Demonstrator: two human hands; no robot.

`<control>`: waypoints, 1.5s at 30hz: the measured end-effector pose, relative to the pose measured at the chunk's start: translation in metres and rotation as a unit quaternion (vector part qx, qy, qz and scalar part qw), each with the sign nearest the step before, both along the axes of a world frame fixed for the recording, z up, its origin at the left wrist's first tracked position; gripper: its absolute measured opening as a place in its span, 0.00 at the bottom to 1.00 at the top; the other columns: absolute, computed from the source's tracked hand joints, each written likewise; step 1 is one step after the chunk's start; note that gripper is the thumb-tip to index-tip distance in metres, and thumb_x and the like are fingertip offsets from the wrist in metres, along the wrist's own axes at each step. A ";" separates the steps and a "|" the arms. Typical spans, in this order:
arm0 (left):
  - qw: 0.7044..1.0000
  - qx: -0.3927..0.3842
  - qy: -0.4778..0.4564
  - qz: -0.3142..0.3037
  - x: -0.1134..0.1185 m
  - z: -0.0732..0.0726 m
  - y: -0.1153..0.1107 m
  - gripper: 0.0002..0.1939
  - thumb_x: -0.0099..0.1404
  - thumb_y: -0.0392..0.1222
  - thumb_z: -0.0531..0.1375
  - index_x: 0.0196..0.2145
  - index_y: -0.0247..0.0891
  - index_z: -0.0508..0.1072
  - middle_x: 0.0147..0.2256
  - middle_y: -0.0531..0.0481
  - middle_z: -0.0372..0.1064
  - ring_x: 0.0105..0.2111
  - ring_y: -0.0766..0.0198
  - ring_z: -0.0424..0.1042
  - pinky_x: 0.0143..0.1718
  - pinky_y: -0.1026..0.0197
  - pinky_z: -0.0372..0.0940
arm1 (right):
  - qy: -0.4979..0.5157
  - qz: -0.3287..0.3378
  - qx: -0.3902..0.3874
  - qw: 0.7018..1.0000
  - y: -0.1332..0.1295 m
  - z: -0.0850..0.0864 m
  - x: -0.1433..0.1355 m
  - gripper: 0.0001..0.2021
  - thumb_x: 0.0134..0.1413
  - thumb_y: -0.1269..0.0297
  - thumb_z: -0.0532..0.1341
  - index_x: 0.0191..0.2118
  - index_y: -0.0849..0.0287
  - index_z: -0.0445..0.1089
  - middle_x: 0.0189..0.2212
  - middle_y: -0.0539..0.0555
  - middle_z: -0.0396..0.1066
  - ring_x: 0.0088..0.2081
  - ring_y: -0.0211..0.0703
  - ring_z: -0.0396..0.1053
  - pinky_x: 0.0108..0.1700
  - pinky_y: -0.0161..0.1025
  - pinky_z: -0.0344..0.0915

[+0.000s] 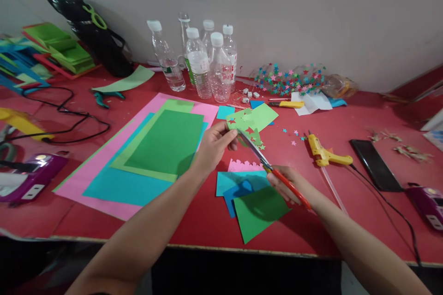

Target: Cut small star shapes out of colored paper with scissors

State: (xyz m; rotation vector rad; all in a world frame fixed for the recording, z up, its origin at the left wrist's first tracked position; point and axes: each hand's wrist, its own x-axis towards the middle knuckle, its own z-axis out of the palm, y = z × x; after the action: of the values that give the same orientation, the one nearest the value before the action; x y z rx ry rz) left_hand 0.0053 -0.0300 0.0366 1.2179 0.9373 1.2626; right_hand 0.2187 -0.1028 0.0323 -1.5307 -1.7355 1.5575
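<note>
My left hand (218, 142) is closed, its thumb and fingers pinching the edge of a light green sheet of paper (245, 120) with star-shaped holes cut through it. Wrapped around the red handles of a pair of scissors (291, 188), my right hand (283, 183) points the metal blades up and left. The blade tips reach the paper beside my left thumb; I cannot tell whether they are cutting it. Another light green piece of paper (266, 116) lies just behind. Below the scissors are a dark green sheet (260, 219), blue pieces and a pink scalloped strip (242, 166).
Large coloured sheets (166, 140) are stacked at left. Several plastic bottles (199, 67) stand against the wall, left of a mound of small stars (289, 78). A yellow glue gun (325, 152), its cord and a black phone (375, 165) lie at right. A yellow cutter (290, 104) lies behind.
</note>
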 end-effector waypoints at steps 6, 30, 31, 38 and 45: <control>1.000 0.002 -0.004 -0.004 0.000 0.001 0.000 0.06 0.58 0.40 0.60 0.26 0.36 0.70 0.20 0.54 0.67 0.19 0.71 0.65 0.22 0.66 0.60 | 0.021 0.000 0.012 1.000 -0.001 -0.001 0.000 0.23 0.55 0.42 0.56 0.24 0.56 0.53 0.11 0.42 0.53 0.13 0.30 0.50 0.15 0.30 0.46; 0.994 -0.036 -0.100 0.020 0.011 -0.004 -0.011 0.04 0.57 0.39 0.62 0.29 0.37 0.70 0.21 0.56 0.69 0.20 0.72 0.66 0.24 0.66 0.62 | 0.062 0.007 -0.017 0.998 -0.006 -0.005 -0.003 0.24 0.55 0.38 0.52 0.27 0.57 0.57 0.10 0.41 0.54 0.10 0.28 0.49 0.13 0.28 0.49; 0.994 -0.036 -0.100 0.019 0.011 -0.005 -0.011 0.04 0.57 0.39 0.62 0.30 0.37 0.70 0.21 0.56 0.69 0.20 0.72 0.66 0.24 0.66 0.62 | 0.060 0.001 -0.021 0.998 -0.006 -0.005 -0.004 0.25 0.55 0.37 0.52 0.27 0.57 0.57 0.10 0.41 0.54 0.10 0.28 0.49 0.13 0.28 0.49; 0.991 -0.058 -0.120 0.016 0.014 -0.005 -0.010 0.06 0.56 0.39 0.63 0.29 0.37 0.70 0.21 0.56 0.70 0.19 0.72 0.67 0.24 0.66 0.62 | 0.039 -0.025 -0.047 0.998 -0.009 -0.005 -0.011 0.21 0.56 0.43 0.52 0.28 0.57 0.58 0.09 0.41 0.54 0.10 0.29 0.49 0.12 0.28 0.49; 0.991 -0.059 -0.121 0.018 0.015 -0.006 -0.010 0.06 0.56 0.39 0.63 0.28 0.36 0.69 0.21 0.57 0.69 0.20 0.72 0.66 0.24 0.67 0.61 | 0.028 -0.050 -0.052 0.997 -0.010 -0.007 -0.014 0.18 0.57 0.47 0.53 0.26 0.56 0.56 0.08 0.40 0.53 0.09 0.29 0.48 0.11 0.27 0.47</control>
State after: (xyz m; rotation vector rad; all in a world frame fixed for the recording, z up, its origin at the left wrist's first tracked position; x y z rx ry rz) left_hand 0.0206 -0.0403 0.0307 0.9362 0.8465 1.3291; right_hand 0.2046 -0.1131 0.0253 -1.5794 -1.5462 1.6470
